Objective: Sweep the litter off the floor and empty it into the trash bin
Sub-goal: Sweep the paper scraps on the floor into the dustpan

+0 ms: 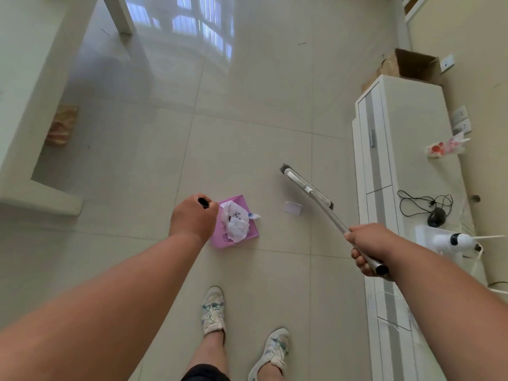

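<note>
A pink dustpan (248, 235) rests on the tiled floor ahead of my feet, with crumpled white plastic litter (235, 221) lying in it. My left hand (192, 218) is closed around the black top of the dustpan's upright handle (203, 202). My right hand (368, 247) grips the metal handle of a broom (316, 194), whose brush head sits on the floor to the right of the dustpan. A small white scrap of paper (292, 207) lies on the floor between the dustpan and the brush head. No trash bin is in view.
A long white cabinet (406, 111) runs along the right wall, carrying a black cable and mouse (435, 215), a white device (453, 240) and a red-and-white wrapper (445, 147). An open cardboard box (412, 66) stands beyond it. A white table (24, 78) stands at left.
</note>
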The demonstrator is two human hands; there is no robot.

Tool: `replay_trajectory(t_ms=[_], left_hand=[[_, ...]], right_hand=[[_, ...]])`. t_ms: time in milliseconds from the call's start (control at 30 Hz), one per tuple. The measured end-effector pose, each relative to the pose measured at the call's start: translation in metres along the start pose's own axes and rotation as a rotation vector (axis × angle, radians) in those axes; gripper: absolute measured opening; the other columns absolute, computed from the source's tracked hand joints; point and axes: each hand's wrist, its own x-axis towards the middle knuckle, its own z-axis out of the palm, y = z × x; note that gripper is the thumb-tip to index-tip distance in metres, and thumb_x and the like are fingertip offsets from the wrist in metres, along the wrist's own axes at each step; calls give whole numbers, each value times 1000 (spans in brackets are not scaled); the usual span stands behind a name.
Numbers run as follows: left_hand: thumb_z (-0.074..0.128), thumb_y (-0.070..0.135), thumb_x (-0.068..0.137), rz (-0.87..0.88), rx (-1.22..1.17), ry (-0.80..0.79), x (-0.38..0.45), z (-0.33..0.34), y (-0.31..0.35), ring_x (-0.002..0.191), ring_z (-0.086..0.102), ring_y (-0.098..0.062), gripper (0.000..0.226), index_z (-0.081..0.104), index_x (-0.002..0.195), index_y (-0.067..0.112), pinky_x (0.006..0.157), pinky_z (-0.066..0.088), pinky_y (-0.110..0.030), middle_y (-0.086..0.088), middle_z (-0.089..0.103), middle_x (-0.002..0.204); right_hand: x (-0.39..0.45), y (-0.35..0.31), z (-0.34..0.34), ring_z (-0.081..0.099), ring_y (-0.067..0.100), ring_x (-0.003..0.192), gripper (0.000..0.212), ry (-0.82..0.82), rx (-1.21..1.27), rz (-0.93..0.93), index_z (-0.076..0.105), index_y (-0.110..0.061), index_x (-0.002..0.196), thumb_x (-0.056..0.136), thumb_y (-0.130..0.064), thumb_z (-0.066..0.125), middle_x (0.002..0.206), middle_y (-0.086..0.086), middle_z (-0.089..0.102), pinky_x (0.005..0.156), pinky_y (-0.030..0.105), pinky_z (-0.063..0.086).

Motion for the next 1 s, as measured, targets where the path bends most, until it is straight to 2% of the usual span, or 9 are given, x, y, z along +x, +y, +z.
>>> replay_trajectory(t_ms=[100, 200, 300, 467, 567, 767, 833, 933, 1000], left_hand=[[49, 42, 78, 12, 12, -21, 2, 5, 5, 80, 79, -34, 31, 72, 85, 24, 82, 66, -44, -5, 80, 82], [53, 39, 83, 32, 22, -19, 3, 7, 5, 80, 79, -35, 25, 71, 84, 22, 81, 66, -46, -7, 79, 81], [56, 34, 89, 48, 39, -16, 1, 7, 5, 80, 78, -35, 20, 71, 85, 22, 81, 65, -47, -7, 78, 79], [54, 34, 90, 70, 59, -30, -7, 9, 6, 79, 77, -35, 21, 71, 86, 22, 81, 64, -47, -7, 77, 79], [55, 28, 94, 76, 70, -21, -12, 10, 9, 79, 75, -34, 19, 71, 88, 21, 78, 63, -46, -8, 76, 79], [52, 40, 85, 40, 20, -48, -17, 2, 0, 78, 77, -34, 22, 69, 84, 26, 79, 66, -51, -7, 77, 76], [52, 43, 81, 37, 4, -41, -21, -2, -5, 78, 78, -34, 24, 70, 82, 26, 79, 67, -52, -6, 77, 74], [53, 43, 79, 45, 0, -36, -30, -6, -6, 75, 78, -33, 24, 71, 80, 27, 78, 67, -50, -3, 77, 71], [52, 44, 79, 55, 3, -44, -35, -7, -1, 75, 78, -32, 25, 71, 80, 28, 78, 67, -50, -3, 77, 70]], right_hand=[[13, 13, 11, 44, 16, 42, 25, -8, -27, 49, 58, -12, 125, 103, -21, 49, 73, 12, 51, 45, 20, 39], [13, 29, 26, 44, 14, 42, 24, -65, -5, 119, 59, -13, 122, 103, -22, 48, 72, 11, 51, 43, 20, 39], [4, 44, 38, 44, 12, 42, 30, -150, 9, 162, 59, -18, 129, 102, -25, 48, 70, 8, 52, 41, 20, 39], [-28, 49, 53, 42, 13, 43, 44, -303, -1, 97, 48, -33, 146, 104, -22, 46, 63, 5, 48, 43, 20, 37], [-45, 44, 63, 40, 11, 45, 42, -382, 40, 95, 49, -33, 145, 104, -23, 47, 63, 4, 47, 42, 20, 34], [-57, 42, 63, 39, 11, 44, 41, -375, 90, 108, 51, -33, 144, 104, -24, 49, 62, 4, 47, 39, 19, 33], [-64, 42, 59, 40, 11, 44, 36, -364, 113, 106, 54, -34, 138, 104, -24, 49, 63, 4, 48, 40, 19, 34], [-81, 45, 56, 40, 11, 44, 18, -351, 157, 98, 58, -33, 118, 104, -25, 49, 66, 5, 48, 43, 20, 34], [-91, 51, 54, 41, 11, 44, 19, -342, 212, 99, 56, -34, 120, 105, -25, 49, 67, 6, 48, 43, 20, 35]])
